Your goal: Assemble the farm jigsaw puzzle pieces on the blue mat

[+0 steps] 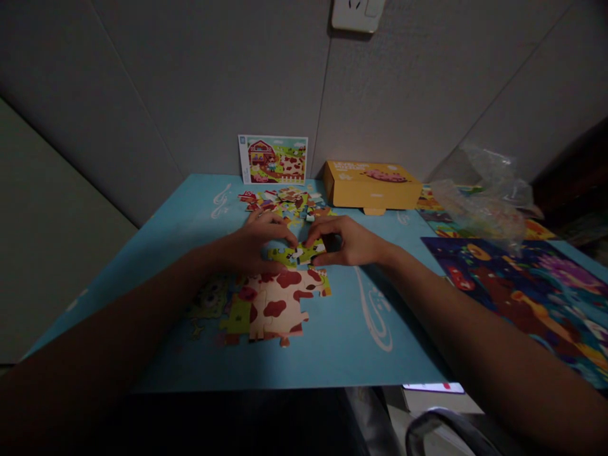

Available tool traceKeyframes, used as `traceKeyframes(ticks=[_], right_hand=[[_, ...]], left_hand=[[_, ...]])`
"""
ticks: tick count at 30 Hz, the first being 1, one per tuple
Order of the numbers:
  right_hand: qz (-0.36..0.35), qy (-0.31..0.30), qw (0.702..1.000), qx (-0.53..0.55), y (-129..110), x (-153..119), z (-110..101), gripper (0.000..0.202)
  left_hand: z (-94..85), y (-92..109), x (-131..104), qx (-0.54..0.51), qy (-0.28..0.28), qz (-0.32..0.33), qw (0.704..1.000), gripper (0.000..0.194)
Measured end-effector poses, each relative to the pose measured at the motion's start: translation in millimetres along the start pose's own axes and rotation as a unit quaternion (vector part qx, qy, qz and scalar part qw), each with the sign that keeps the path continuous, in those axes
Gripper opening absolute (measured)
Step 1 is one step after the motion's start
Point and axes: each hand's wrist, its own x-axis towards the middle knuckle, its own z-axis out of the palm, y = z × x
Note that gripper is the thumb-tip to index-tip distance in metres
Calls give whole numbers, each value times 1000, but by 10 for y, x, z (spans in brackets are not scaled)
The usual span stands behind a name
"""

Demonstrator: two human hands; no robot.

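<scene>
My left hand (259,244) rests at the left side of some green puzzle pieces (284,254), its thumb and fingers curved round them. My right hand (339,240) pinches a green piece (311,251) at their right end, thumb below and fingers above. Just below lies a joined section of puzzle (275,304), cream with red-brown patches and green at its left edge. Loose puzzle pieces (292,201) are heaped beyond my hands.
A farm picture card (278,159) leans on the wall beside a yellow box (375,185). Clear plastic wrap (494,196) and a dark colourful picture (527,291) lie on the right of the blue table (332,354). A socket (357,15) is above.
</scene>
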Motion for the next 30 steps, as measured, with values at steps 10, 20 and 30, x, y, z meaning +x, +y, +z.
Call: traceKeyframes(ticks=[10,20,30], right_hand=[[-40,-17,999,-27,-1,12,37,29],[-34,-26,998,-40,-60,17,50,23],[-41,-33,998,-44,-76,17,41,17]], left_hand=[[23,-50,14,0,-3,41,999,19],[-4,-31,21,11,0,42,999,14],[-2,-29,18,7,3,44,999,13]])
